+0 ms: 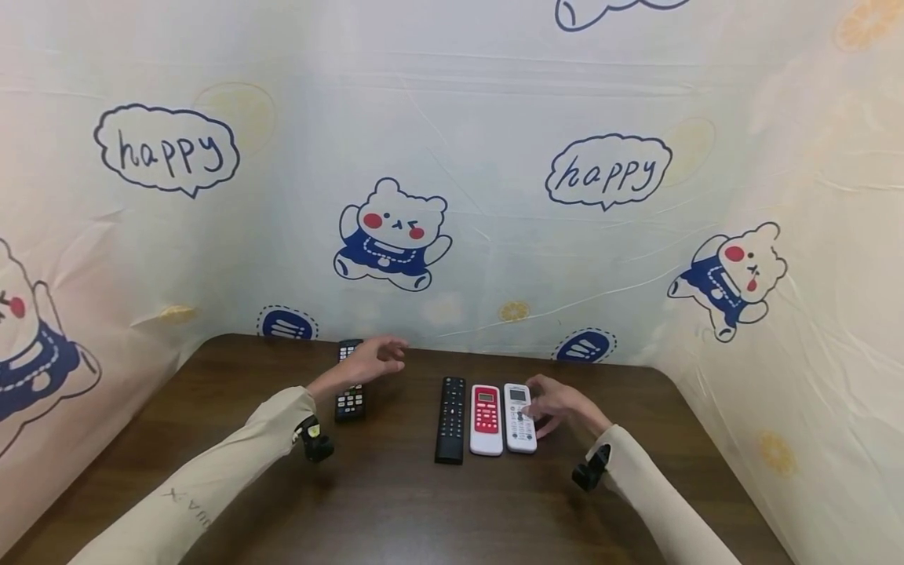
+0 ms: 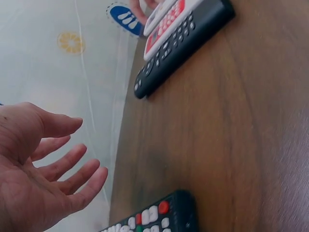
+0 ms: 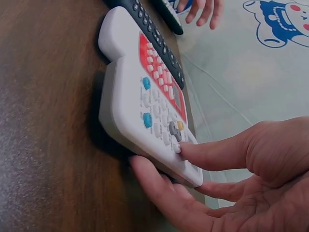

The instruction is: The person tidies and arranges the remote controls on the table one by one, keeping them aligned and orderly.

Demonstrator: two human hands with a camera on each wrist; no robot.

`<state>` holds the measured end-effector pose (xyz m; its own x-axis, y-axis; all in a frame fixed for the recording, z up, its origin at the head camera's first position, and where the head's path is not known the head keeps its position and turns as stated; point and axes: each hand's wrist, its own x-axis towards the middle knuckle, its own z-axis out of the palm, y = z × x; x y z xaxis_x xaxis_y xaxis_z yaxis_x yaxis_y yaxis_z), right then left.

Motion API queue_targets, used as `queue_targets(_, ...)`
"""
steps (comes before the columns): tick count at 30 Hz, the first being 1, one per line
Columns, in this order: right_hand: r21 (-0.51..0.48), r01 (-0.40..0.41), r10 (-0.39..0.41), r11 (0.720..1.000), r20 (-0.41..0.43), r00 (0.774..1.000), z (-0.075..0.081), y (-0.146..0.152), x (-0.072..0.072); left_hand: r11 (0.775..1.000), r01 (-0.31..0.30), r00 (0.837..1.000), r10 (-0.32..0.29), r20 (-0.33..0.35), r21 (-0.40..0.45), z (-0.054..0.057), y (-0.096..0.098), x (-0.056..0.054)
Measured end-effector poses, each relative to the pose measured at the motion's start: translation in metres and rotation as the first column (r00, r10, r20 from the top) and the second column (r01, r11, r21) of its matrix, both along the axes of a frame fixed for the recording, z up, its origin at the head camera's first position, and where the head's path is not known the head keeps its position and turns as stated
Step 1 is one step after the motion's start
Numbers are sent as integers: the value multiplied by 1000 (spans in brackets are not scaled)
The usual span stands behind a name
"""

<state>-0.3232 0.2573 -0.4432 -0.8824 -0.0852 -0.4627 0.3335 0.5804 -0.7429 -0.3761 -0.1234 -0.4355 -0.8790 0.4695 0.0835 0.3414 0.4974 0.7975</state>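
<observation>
My right hand [image 1: 558,402] pinches a white remote control [image 1: 520,420] at the right end of a row. In the right wrist view the thumb lies on the button face of this remote [image 3: 140,106], the fingers along its side edge. Left of it lie a red-and-white remote [image 1: 486,441] and a slim black remote [image 1: 450,420], side by side. My left hand [image 1: 370,359] holds nothing, its fingers loosely bent and apart. Just beside it is a black remote with white buttons [image 1: 349,404], partly hidden by the hand and wrist.
A dark brown wooden table [image 1: 395,510] bears all the remotes. Pale printed cloth [image 1: 480,251] with cartoon bears hangs behind the table and along both its sides, close to the rear edge.
</observation>
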Motion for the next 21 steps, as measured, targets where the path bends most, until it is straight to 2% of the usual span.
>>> queue_targets(5,-41,-6,3,999,-58,998,-6,0,2,1000,-4,1000,4,-11,-20,0,-8,-3)
queue_targets(11,-66,-12,6,998,-88,996,-10,2,3,999,21,998,-23,-58,-37,-3,-15,-5)
queue_targets(19,-75,-17,11,997,-78,997,-8,4,2,990,136,981,-141,-134,-46,0,-29,-8)
queue_targets(21,-74,-16,10,997,-77,997,-8,4,2,987,149,976,-156,-149,-53,-1,-33,-11)
